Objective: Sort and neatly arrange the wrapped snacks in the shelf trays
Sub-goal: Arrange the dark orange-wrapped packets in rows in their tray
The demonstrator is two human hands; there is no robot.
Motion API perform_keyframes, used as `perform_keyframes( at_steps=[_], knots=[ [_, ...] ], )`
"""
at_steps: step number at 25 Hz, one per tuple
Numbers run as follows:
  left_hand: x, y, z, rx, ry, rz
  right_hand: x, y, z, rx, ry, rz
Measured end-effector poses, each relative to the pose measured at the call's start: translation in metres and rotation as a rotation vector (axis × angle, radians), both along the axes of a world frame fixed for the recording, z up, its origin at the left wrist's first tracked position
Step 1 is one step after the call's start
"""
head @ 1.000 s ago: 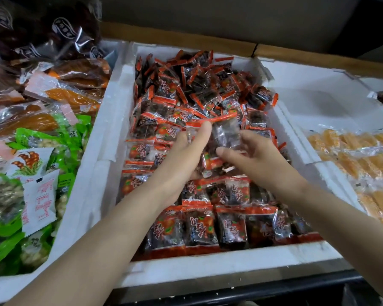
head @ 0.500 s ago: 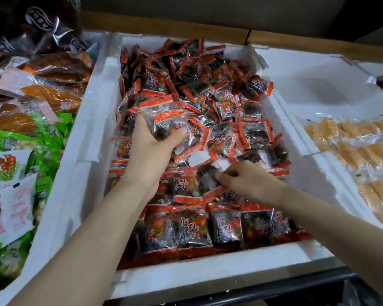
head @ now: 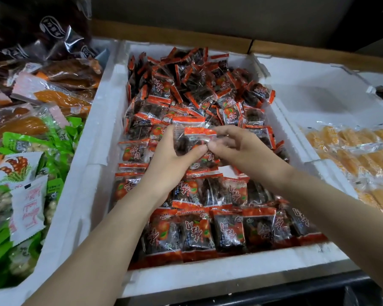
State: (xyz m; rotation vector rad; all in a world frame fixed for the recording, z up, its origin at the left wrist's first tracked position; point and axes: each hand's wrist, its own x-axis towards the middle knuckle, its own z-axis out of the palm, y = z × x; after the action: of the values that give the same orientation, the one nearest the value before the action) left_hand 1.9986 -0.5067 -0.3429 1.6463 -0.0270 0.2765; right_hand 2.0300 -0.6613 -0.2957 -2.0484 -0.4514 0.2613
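Change, hands: half a second ago the left hand [head: 173,157] was up at the left side of the centre tray [head: 208,277] and the right hand [head: 243,151] lay low on the packets near the middle. Now the two meet over the tray's middle, and the right hand is raised off the pile.
Change, packets: the held packets [head: 197,136] have come in from the left side with the left hand and now sit between both hands.
Left hand grip: fingers go behind the small bundle and the thumb crosses its front. It is a narrow clamp on the red-and-clear wrappers.
Right hand grip: fingers are curled in, pinching the right edge of the same bundle. Its fingertips touch the left thumb. How many packets it has hold of cannot be told.
Held packets, place: lifted just above the pile, midway between the tray's near and far ends.
Front row [head: 228,235]: packets lie flat side by side along the near wall, with a second line just behind them.
Loose heap [head: 192,85]: the far half of the tray is a jumble of the same packets, tilted every way.
Right tray [head: 314,89]: white, with yellow snacks [head: 363,151] in clear wrap at its near right.
Left tray [head: 71,195]: holds green packets [head: 31,146] and orange and dark bags behind them.
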Motion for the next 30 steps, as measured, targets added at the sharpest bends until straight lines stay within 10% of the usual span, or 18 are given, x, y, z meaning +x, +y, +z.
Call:
perform_keyframes(
  at_steps=[10,15,20,24,30],
  knots=[
    [-0.001,0.005,0.007,-0.202,0.009,0.268,0.047,0.002,-0.002,-0.047,-0.139,-0.064],
    [-0.002,0.004,0.007,-0.224,0.054,0.263,0.063,0.013,-0.038,-0.469,-0.093,0.015],
    [-0.004,0.0,0.007,-0.195,0.099,0.226,0.068,0.004,-0.04,-0.706,-0.547,-0.093],
    [-0.005,-0.001,0.007,-0.175,0.147,0.188,0.076,-0.007,-0.043,-0.822,-0.415,-0.045],
    [-0.003,-0.002,0.004,-0.123,0.163,0.223,0.068,-0.014,-0.018,-0.566,-0.664,-0.345]
  ],
)
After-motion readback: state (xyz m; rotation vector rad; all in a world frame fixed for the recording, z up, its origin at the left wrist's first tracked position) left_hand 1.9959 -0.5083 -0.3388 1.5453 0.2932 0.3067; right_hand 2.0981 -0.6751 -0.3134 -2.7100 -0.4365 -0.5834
